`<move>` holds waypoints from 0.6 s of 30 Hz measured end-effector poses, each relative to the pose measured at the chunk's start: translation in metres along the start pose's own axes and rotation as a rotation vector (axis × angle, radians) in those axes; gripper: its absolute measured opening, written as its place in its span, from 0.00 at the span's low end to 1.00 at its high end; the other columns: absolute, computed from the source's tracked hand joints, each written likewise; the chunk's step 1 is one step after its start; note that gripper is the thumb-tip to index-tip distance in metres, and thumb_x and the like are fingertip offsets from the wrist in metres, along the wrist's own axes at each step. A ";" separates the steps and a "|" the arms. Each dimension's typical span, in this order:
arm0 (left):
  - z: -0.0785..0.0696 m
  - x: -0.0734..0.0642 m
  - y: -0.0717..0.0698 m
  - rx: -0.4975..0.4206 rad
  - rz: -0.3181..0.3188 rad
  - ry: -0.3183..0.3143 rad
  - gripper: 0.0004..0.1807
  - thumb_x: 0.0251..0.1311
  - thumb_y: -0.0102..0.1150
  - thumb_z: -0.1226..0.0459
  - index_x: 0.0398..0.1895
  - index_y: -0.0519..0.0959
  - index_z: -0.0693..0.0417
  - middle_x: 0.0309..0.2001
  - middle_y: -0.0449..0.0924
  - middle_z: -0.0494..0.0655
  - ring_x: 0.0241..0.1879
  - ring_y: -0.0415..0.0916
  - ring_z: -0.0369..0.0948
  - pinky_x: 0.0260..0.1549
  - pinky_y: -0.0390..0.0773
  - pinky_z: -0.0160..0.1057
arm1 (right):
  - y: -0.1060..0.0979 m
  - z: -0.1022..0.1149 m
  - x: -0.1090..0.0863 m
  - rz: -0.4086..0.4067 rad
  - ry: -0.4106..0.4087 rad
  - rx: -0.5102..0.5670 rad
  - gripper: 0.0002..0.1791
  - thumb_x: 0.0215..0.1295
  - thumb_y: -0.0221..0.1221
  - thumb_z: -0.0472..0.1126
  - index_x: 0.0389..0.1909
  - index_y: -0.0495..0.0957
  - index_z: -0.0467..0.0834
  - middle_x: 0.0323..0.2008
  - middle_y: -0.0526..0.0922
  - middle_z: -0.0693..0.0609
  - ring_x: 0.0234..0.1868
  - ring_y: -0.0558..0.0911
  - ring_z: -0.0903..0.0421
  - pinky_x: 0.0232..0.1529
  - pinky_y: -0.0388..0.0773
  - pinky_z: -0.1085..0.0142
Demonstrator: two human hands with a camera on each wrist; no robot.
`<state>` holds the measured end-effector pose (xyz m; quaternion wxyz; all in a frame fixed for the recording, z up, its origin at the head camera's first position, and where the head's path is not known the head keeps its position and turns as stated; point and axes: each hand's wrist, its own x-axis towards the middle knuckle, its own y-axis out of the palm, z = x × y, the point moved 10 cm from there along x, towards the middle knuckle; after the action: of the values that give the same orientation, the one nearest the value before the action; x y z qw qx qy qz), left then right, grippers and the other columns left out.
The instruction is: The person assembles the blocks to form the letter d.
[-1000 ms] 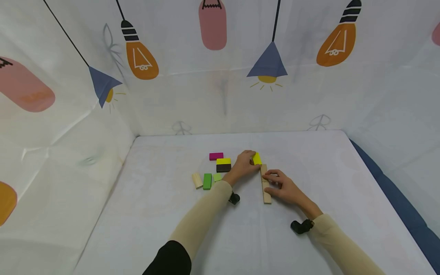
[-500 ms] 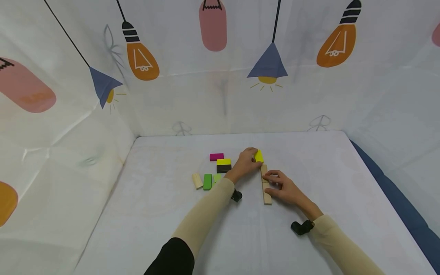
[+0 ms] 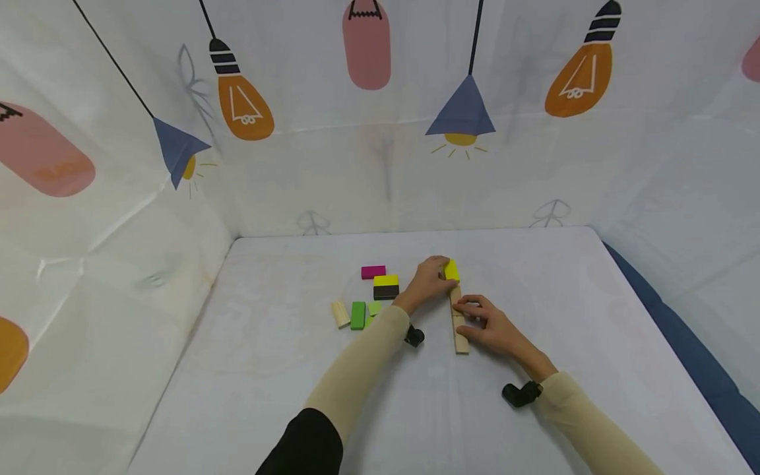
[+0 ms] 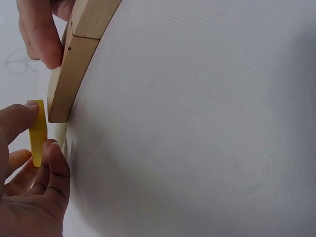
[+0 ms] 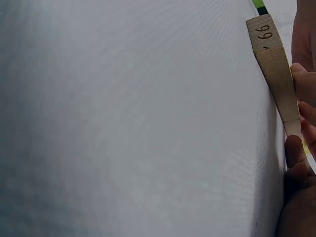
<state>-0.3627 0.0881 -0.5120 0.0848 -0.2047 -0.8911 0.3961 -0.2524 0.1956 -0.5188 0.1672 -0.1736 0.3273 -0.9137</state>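
My left hand (image 3: pixel 429 282) pinches a yellow block (image 4: pixel 38 133) between thumb and fingers. It stands on its narrow side just past the far end of two plain wooden blocks, laid end to end in a line. The far wooden block (image 4: pixel 74 74) shows a narrow gap to the yellow one in the left wrist view. My right hand (image 3: pixel 495 323) has its thumb and fingertips resting along the near wooden block (image 3: pixel 461 343) and the joint, from the right side. A printed number shows on the end of a wooden block (image 5: pixel 279 74) in the right wrist view.
Left of my left hand lie a magenta block (image 3: pixel 373 272), a yellow block (image 3: pixel 386 281) against a black block (image 3: pixel 386 292), a green block (image 3: pixel 357 315), light green pieces (image 3: pixel 374 308) and a plain wooden block (image 3: pixel 340 314). White table (image 3: pixel 285 382) and printed cloth walls surround them.
My left hand has shifted right and slightly away with the yellow block, bringing it over in line with the wooden row. My right hand and the wooden blocks have stayed put.
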 end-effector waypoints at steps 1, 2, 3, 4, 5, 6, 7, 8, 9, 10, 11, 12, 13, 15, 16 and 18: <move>0.001 0.001 0.001 -0.001 0.003 -0.003 0.32 0.68 0.67 0.58 0.71 0.72 0.61 0.73 0.71 0.54 0.65 0.75 0.45 0.60 0.78 0.35 | 0.000 0.000 0.000 0.001 0.000 0.000 0.25 0.65 0.69 0.40 0.63 0.81 0.39 0.63 0.75 0.41 0.53 0.80 0.50 0.50 0.78 0.64; 0.001 0.001 0.001 -0.003 0.003 -0.006 0.32 0.68 0.67 0.58 0.71 0.72 0.61 0.73 0.71 0.54 0.65 0.75 0.45 0.61 0.78 0.35 | 0.000 -0.001 0.000 0.000 0.000 0.001 0.25 0.65 0.69 0.40 0.63 0.81 0.39 0.63 0.75 0.41 0.53 0.80 0.49 0.50 0.78 0.64; 0.002 0.002 0.002 -0.005 0.002 -0.008 0.32 0.67 0.67 0.58 0.71 0.72 0.61 0.72 0.71 0.54 0.65 0.75 0.45 0.62 0.77 0.36 | 0.001 -0.001 0.000 -0.001 0.002 0.000 0.25 0.65 0.69 0.40 0.63 0.81 0.39 0.63 0.75 0.41 0.53 0.80 0.49 0.50 0.78 0.63; 0.003 0.002 0.002 -0.007 0.001 -0.012 0.32 0.67 0.67 0.58 0.71 0.72 0.61 0.72 0.71 0.54 0.66 0.74 0.45 0.63 0.77 0.36 | 0.000 -0.001 0.000 -0.004 -0.001 0.000 0.25 0.65 0.69 0.40 0.63 0.81 0.39 0.63 0.76 0.41 0.53 0.80 0.49 0.50 0.78 0.63; 0.003 0.003 0.002 -0.011 0.000 -0.014 0.33 0.67 0.67 0.58 0.71 0.72 0.61 0.72 0.71 0.55 0.67 0.74 0.46 0.64 0.76 0.37 | 0.000 -0.001 0.000 -0.004 0.001 0.001 0.25 0.65 0.69 0.40 0.63 0.81 0.39 0.63 0.75 0.41 0.53 0.80 0.49 0.50 0.78 0.63; 0.003 0.003 0.002 -0.015 0.001 -0.015 0.33 0.67 0.67 0.58 0.71 0.71 0.62 0.72 0.71 0.55 0.68 0.73 0.46 0.66 0.74 0.38 | 0.000 -0.001 0.000 -0.005 0.002 0.000 0.25 0.66 0.69 0.40 0.63 0.81 0.40 0.63 0.75 0.42 0.53 0.80 0.50 0.50 0.78 0.63; 0.002 0.003 0.002 -0.016 0.001 -0.014 0.33 0.67 0.67 0.58 0.71 0.71 0.63 0.72 0.71 0.56 0.69 0.72 0.47 0.67 0.73 0.38 | 0.000 -0.001 0.000 -0.007 0.001 0.003 0.25 0.65 0.69 0.40 0.63 0.81 0.39 0.63 0.75 0.41 0.53 0.80 0.49 0.50 0.78 0.63; 0.003 0.003 0.003 -0.018 0.004 -0.015 0.33 0.67 0.67 0.58 0.71 0.72 0.63 0.72 0.72 0.56 0.70 0.71 0.47 0.68 0.72 0.39 | 0.000 -0.001 0.000 -0.009 0.000 0.003 0.25 0.65 0.69 0.40 0.63 0.81 0.39 0.62 0.76 0.41 0.53 0.80 0.50 0.49 0.78 0.63; 0.003 0.003 0.004 -0.018 0.012 -0.016 0.33 0.67 0.67 0.58 0.71 0.72 0.63 0.72 0.72 0.56 0.70 0.70 0.47 0.69 0.70 0.39 | 0.000 0.000 0.000 -0.010 0.000 0.004 0.25 0.65 0.69 0.40 0.63 0.81 0.39 0.62 0.76 0.41 0.52 0.80 0.50 0.49 0.78 0.63; 0.002 0.003 0.004 -0.001 0.011 -0.007 0.32 0.67 0.67 0.58 0.70 0.72 0.64 0.71 0.73 0.56 0.70 0.71 0.47 0.69 0.71 0.39 | 0.000 0.000 0.000 -0.009 0.001 0.006 0.25 0.65 0.69 0.40 0.63 0.81 0.39 0.63 0.75 0.41 0.52 0.79 0.50 0.49 0.78 0.64; 0.001 0.002 0.005 0.002 0.018 -0.005 0.32 0.67 0.67 0.58 0.70 0.72 0.64 0.71 0.73 0.57 0.70 0.71 0.47 0.70 0.70 0.39 | 0.000 -0.001 -0.001 -0.006 0.002 0.004 0.25 0.65 0.69 0.40 0.63 0.80 0.39 0.63 0.75 0.41 0.52 0.79 0.51 0.49 0.77 0.64; 0.000 0.002 0.005 0.009 0.024 -0.004 0.32 0.67 0.66 0.58 0.70 0.72 0.64 0.70 0.73 0.57 0.70 0.70 0.47 0.70 0.70 0.39 | 0.000 0.000 -0.001 -0.008 -0.001 0.003 0.25 0.65 0.69 0.40 0.63 0.81 0.39 0.63 0.75 0.41 0.52 0.79 0.51 0.49 0.77 0.64; -0.001 0.002 0.006 0.017 0.028 -0.001 0.32 0.67 0.66 0.58 0.70 0.72 0.64 0.70 0.73 0.56 0.70 0.70 0.47 0.70 0.70 0.39 | 0.000 0.000 -0.001 -0.009 -0.004 0.002 0.25 0.65 0.69 0.40 0.63 0.81 0.39 0.62 0.75 0.41 0.51 0.79 0.52 0.49 0.77 0.64; -0.001 0.002 0.007 0.027 0.035 -0.004 0.31 0.68 0.65 0.59 0.70 0.72 0.64 0.70 0.73 0.57 0.71 0.70 0.47 0.71 0.69 0.39 | 0.001 -0.001 -0.001 -0.006 -0.001 0.000 0.26 0.65 0.70 0.40 0.63 0.81 0.39 0.63 0.75 0.42 0.51 0.79 0.54 0.49 0.77 0.65; -0.002 0.002 0.008 0.033 0.037 -0.005 0.31 0.68 0.64 0.60 0.70 0.72 0.64 0.71 0.73 0.57 0.71 0.70 0.48 0.71 0.69 0.40 | 0.001 -0.001 -0.002 -0.004 0.000 -0.001 0.26 0.65 0.70 0.40 0.63 0.81 0.39 0.63 0.75 0.42 0.51 0.78 0.55 0.49 0.77 0.65; -0.001 0.003 0.009 0.027 0.047 -0.020 0.30 0.69 0.64 0.60 0.71 0.71 0.64 0.71 0.73 0.56 0.72 0.69 0.47 0.72 0.68 0.40 | 0.001 -0.001 -0.002 -0.005 0.002 0.002 0.26 0.64 0.70 0.40 0.63 0.81 0.40 0.63 0.75 0.42 0.51 0.78 0.56 0.49 0.77 0.65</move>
<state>-0.3629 0.0956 -0.5180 0.0694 -0.2205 -0.8813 0.4121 -0.2509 0.1959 -0.5202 0.1649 -0.1731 0.3261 -0.9146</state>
